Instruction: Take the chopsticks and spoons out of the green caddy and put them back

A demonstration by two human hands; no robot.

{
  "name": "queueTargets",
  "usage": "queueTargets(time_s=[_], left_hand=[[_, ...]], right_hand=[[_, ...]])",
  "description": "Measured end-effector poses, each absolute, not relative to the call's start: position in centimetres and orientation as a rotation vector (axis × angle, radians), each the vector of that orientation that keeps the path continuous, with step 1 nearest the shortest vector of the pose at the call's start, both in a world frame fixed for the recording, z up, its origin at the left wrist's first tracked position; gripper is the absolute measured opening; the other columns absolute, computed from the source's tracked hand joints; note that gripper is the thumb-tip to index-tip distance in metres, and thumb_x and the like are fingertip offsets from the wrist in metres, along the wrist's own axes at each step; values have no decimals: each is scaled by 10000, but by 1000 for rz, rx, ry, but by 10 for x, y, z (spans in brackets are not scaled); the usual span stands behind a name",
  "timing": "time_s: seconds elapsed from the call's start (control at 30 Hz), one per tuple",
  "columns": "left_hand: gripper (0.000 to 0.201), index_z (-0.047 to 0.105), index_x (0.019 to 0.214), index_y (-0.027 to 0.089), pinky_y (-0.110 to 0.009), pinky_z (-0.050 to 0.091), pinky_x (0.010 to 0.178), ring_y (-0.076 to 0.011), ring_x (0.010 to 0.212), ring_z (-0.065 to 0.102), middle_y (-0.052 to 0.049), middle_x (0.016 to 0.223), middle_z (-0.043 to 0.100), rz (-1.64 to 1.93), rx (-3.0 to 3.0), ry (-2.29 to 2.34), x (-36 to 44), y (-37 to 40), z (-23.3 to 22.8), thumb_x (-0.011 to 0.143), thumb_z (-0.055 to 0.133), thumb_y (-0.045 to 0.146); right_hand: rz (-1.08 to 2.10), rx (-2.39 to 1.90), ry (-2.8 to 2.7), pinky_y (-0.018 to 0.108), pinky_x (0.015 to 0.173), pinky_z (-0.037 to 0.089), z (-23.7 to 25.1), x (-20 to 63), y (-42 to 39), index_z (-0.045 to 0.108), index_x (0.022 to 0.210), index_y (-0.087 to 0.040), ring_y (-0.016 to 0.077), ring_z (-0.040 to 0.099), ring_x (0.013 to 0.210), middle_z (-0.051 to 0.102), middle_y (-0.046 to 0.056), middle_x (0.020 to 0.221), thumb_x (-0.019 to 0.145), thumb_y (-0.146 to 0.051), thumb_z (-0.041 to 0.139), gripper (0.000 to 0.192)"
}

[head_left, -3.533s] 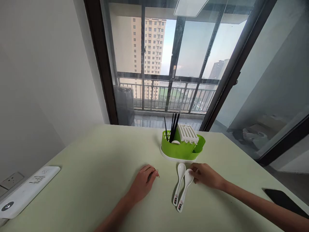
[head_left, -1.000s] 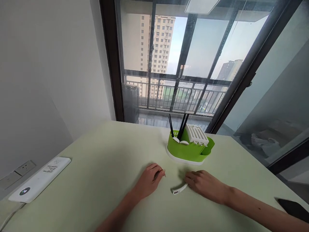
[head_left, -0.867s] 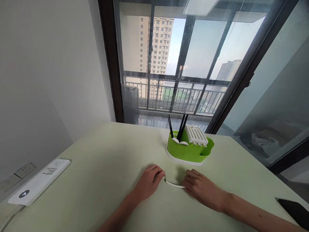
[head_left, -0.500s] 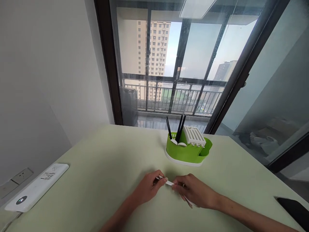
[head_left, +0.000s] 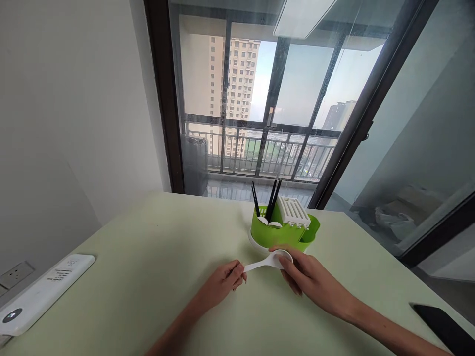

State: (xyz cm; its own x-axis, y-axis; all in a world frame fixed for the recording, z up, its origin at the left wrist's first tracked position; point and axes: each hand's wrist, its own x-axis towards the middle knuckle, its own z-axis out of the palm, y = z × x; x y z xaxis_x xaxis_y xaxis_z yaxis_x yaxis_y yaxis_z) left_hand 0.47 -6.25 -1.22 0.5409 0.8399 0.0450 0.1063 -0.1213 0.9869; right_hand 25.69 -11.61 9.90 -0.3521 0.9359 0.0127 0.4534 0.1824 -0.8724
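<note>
A white spoon [head_left: 264, 262] is held level above the table between both hands, its bowl to the right. My left hand [head_left: 224, 281] is closed on the end of the handle. My right hand [head_left: 309, 277] grips the bowl, thumb over it and fingers around the far side. Just beyond stands a green utensil holder [head_left: 274, 235] on a white base. Black chopsticks [head_left: 273, 200] stick up from its left part, with white spoon-like pieces [head_left: 275, 225] beside them. A white slotted rack [head_left: 294, 211] sits on its right part.
On the pale green table [head_left: 166, 247], a white power strip [head_left: 48, 287] lies at the left by the wall. A dark flat object [head_left: 445, 326] rests near the right edge. Behind the table is a framed glass door [head_left: 256, 99].
The spoon has come into plain view, its bowl now showing at the right. My right hand has moved up and forward onto the bowl; my left hand stays at the other end.
</note>
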Motion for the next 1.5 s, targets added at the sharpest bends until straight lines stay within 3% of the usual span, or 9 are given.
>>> queueTargets(time_s=[0.27, 0.37, 0.47, 0.63, 0.77, 1.03, 1.5], left_hand=[[531, 551, 773, 194, -274, 359, 629, -102, 536, 349, 72, 544, 374, 626, 1425, 607, 0, -67, -5, 984, 459, 672], [579, 592, 876, 188, -272, 328, 579, -105, 529, 366, 55, 571, 451, 754, 1445, 690, 4, -65, -8, 963, 422, 734], [638, 594, 966, 190, -271, 324, 553, -113, 528, 384, 50, 601, 475, 935, 1357, 824, 6, -59, -11, 954, 346, 778], [654, 601, 881, 182, -268, 329, 545, -108, 498, 410, 63, 570, 445, 1014, 1222, 936, 6, -51, -13, 936, 364, 789], [693, 614, 858, 178, -264, 288, 526, -104, 481, 411, 57, 560, 461, 1005, 1252, 931, 8, -50, -15, 922, 342, 812], [731, 611, 841, 175, -270, 330, 528, -102, 465, 396, 54, 543, 465, 997, 1241, 906, 9, -48, -21, 914, 305, 835], [703, 632, 832, 162, -269, 358, 541, -103, 490, 419, 39, 579, 489, 978, 1321, 904, 13, -55, -21, 952, 320, 781]], right_hand=[[1015, -1203, -2044, 259, 596, 438, 121, 247, -124, 567, 1325, -228, 134, 541, 637, 553, -41, 734, 998, -542, 554, 453], [929, -1168, -2077, 261, 595, 455, 134, 251, -124, 577, 1322, -220, 140, 566, 653, 608, -14, 775, 1003, -531, 551, 446], [744, -1165, -1999, 269, 590, 478, 160, 264, -116, 569, 1329, -218, 148, 574, 636, 622, -6, 752, 1019, -534, 517, 446], [383, -1238, -1959, 276, 547, 450, 218, 282, -87, 586, 1288, -241, 163, 578, 607, 636, -2, 705, 999, -608, 505, 474], [115, -1320, -2158, 294, 560, 415, 238, 277, -52, 613, 1216, -215, 182, 610, 609, 679, 22, 719, 993, -668, 445, 532], [11, -1417, -2613, 302, 617, 369, 217, 253, 23, 589, 1030, -205, 200, 608, 676, 716, 65, 826, 1023, -641, 356, 495], [78, -1585, -2904, 305, 647, 390, 164, 234, 63, 634, 968, -216, 258, 667, 875, 718, 89, 883, 991, -504, 507, 315]])
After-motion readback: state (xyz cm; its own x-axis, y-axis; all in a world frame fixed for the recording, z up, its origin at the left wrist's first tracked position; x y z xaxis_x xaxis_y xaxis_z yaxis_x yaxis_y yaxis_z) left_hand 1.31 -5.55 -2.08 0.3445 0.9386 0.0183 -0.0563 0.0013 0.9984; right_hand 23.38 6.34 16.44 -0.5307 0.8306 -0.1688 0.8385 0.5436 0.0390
